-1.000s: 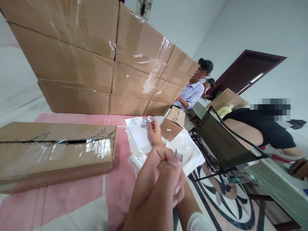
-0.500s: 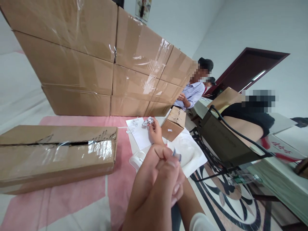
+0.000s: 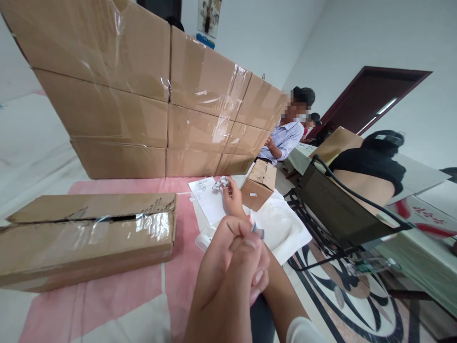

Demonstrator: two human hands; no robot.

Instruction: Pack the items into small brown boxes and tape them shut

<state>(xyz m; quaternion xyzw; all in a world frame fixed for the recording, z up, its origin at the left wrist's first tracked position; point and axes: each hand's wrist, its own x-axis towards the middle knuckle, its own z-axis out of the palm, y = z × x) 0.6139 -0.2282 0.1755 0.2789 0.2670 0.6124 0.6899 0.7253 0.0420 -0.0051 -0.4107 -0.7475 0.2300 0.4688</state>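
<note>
Hands: left hand (image 3: pixel 238 257), closed on small blue-edged piece (image 3: pixel 259 233); right hand (image 3: pixel 233 196), pinching crumpled clear piece (image 3: pixel 220 183) over paper (image 3: pixel 213 210).

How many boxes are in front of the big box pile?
2: a long box at left and a small box near the right end of the pile. Others may be hidden.

Pale walls (image 3: pixel 378 35) hold what seems a dark door (image 3: pixel 367 97) beyond the patterned floor (image 3: pixel 352 302).

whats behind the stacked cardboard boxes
Past their right end, a person in a light blue shirt shows partly; the stacked boxes cover whatever else is there.
</note>
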